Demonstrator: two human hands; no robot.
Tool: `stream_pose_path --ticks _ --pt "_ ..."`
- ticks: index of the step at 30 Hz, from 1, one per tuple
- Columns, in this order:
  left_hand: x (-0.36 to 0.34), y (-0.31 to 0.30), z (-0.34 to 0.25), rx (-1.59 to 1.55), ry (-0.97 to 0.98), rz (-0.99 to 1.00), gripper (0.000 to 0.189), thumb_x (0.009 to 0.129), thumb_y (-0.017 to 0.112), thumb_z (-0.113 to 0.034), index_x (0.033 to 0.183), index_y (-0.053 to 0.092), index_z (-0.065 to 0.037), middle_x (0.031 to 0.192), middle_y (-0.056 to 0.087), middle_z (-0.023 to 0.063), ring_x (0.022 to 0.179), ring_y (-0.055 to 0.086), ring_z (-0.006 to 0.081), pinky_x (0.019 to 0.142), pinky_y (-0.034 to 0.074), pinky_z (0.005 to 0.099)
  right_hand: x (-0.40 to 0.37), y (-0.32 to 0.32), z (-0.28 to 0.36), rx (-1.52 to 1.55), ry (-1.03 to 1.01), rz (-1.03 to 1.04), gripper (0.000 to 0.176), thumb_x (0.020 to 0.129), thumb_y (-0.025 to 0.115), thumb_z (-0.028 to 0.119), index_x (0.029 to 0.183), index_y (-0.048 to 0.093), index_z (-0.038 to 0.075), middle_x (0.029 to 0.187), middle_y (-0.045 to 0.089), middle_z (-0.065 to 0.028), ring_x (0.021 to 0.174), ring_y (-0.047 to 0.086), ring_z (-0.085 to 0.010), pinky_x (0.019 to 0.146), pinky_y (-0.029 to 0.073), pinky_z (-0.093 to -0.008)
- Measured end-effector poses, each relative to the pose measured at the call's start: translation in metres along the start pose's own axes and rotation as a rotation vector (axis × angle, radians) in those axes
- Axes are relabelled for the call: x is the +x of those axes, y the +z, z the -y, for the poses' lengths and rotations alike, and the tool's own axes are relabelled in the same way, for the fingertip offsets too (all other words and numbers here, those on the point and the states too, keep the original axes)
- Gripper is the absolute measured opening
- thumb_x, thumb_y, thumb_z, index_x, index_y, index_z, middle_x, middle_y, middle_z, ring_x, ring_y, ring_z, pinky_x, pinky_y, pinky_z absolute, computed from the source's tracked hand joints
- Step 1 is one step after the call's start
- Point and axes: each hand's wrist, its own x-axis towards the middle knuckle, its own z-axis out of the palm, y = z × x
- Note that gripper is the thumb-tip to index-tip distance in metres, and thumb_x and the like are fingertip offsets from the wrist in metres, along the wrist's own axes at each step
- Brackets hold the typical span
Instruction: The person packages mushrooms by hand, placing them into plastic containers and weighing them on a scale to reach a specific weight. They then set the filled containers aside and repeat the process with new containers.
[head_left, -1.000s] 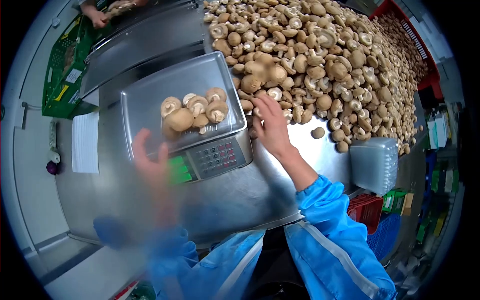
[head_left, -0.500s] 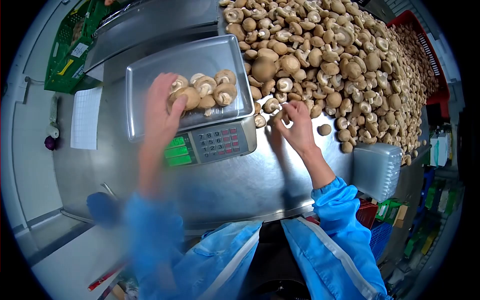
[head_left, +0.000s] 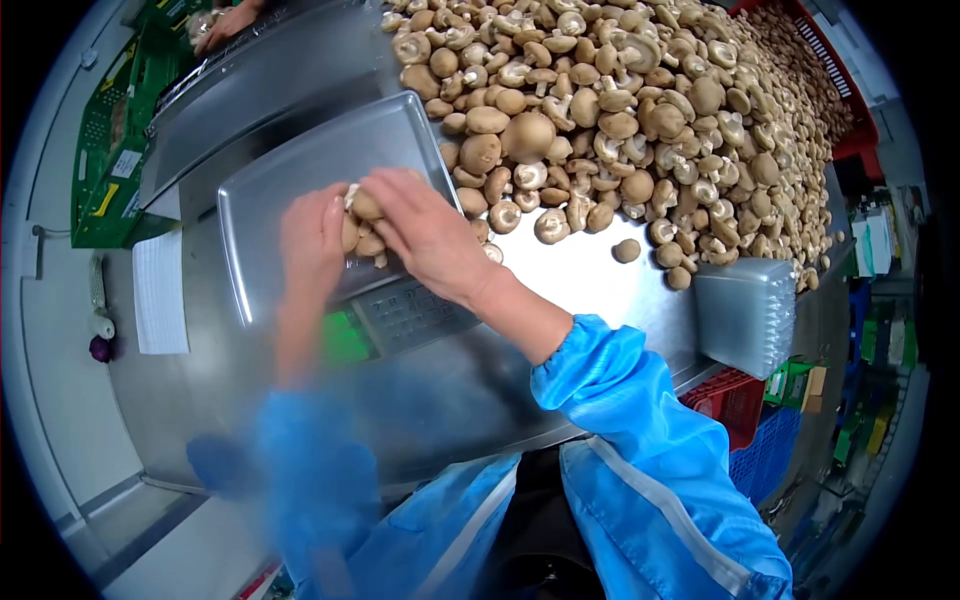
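Observation:
Several brown-capped shiitake mushrooms (head_left: 364,238) are bunched between my two hands over the metal weighing tray (head_left: 262,190). My left hand (head_left: 314,236) curls round their left side, thumb up. From the right, my right hand (head_left: 422,228) closes over the same bunch with bent fingers, and it hides part of the mushrooms. Under my right wrist lies the scale's keypad (head_left: 412,314), with a lit green display (head_left: 346,336) beside it, too blurred to read.
A large mushroom heap (head_left: 640,110) covers the table's right side, with a red crate (head_left: 840,80) behind. Clear plastic trays (head_left: 745,318) stand stacked at right. At left are a paper sheet (head_left: 160,290) and green crate (head_left: 105,160). Another person's hand (head_left: 232,22) shows top left.
My right hand has moved left from the heap's edge onto the weighing tray, joining my left hand at the mushrooms. The view has shifted slightly. Another person's hand has come further into view.

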Motion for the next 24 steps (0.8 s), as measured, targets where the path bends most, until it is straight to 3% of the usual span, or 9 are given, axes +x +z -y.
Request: stream_pose_path --ticks 4,10,14,15,17,21,24 --pt "-0.001 -0.003 -0.002 -0.019 -0.068 0.057 0.031 0.096 0.045 -0.02 0.112 0.066 -0.003 0.11 0.065 0.0168 0.104 0.058 0.0355 0.094 0.041 0.0446 -0.005 -0.009 -0.012 -0.047 0.0 0.019 0.048 0.087 0.064 0.013 0.131 0.048 0.004 0.129 0.053 -0.0178 0.123 0.049 -0.0377 0.102 0.043 -0.0425" --pt "0.004 -0.016 -0.025 0.035 0.083 -0.083 0.039 0.091 0.051 -0.019 0.124 0.06 -0.002 0.129 0.058 0.0196 0.122 0.051 0.0381 0.106 0.036 0.0474 -0.006 -0.023 -0.005 0.172 0.029 0.006 0.043 0.086 0.063 0.006 0.127 0.051 0.003 0.129 0.053 -0.0177 0.12 0.051 -0.0367 0.101 0.044 -0.0414" --pt "0.008 -0.002 -0.044 0.016 0.171 0.082 0.04 0.082 0.057 -0.014 0.12 0.063 -0.004 0.119 0.064 0.0166 0.112 0.059 0.0357 0.099 0.044 0.0444 -0.011 -0.02 -0.013 0.216 0.041 0.003 0.039 0.087 0.059 0.003 0.126 0.052 0.004 0.13 0.053 -0.0169 0.123 0.05 -0.0358 0.102 0.043 -0.0409" --pt "0.007 -0.004 -0.047 0.008 0.095 0.128 0.035 0.091 0.058 -0.021 0.123 0.065 -0.01 0.119 0.066 0.0119 0.11 0.062 0.0268 0.097 0.046 0.0363 -0.014 -0.02 -0.017 0.205 0.032 0.001 0.038 0.088 0.058 0.002 0.126 0.053 0.004 0.13 0.053 -0.0169 0.123 0.049 -0.0356 0.103 0.043 -0.0408" --pt "0.007 -0.007 -0.049 0.044 0.028 0.141 0.035 0.091 0.058 -0.022 0.123 0.065 -0.01 0.119 0.066 0.0112 0.109 0.062 0.0264 0.096 0.046 0.0356 -0.019 -0.026 -0.021 0.156 0.039 -0.007 0.039 0.088 0.056 0.002 0.127 0.052 0.004 0.132 0.052 -0.017 0.126 0.047 -0.0349 0.104 0.042 -0.0406" --pt "0.005 0.0 -0.041 0.126 -0.007 0.158 0.034 0.091 0.058 -0.021 0.123 0.065 -0.009 0.119 0.066 0.0108 0.108 0.063 0.0252 0.096 0.047 0.0347 -0.06 -0.083 -0.011 -0.017 0.116 -0.135 0.046 0.087 0.059 0.003 0.132 0.049 0.003 0.135 0.049 -0.0177 0.13 0.045 -0.036 0.107 0.04 -0.0416" --pt "0.007 -0.005 -0.042 -0.04 -0.019 0.196 0.041 0.093 0.057 -0.017 0.132 0.058 -0.006 0.128 0.062 0.0127 0.114 0.06 0.0259 0.099 0.045 0.0354 -0.129 -0.152 -0.001 -0.199 0.238 -0.215 0.059 0.081 0.066 0.002 0.137 0.046 0.004 0.141 0.045 -0.0177 0.133 0.042 -0.0358 0.109 0.038 -0.0433"
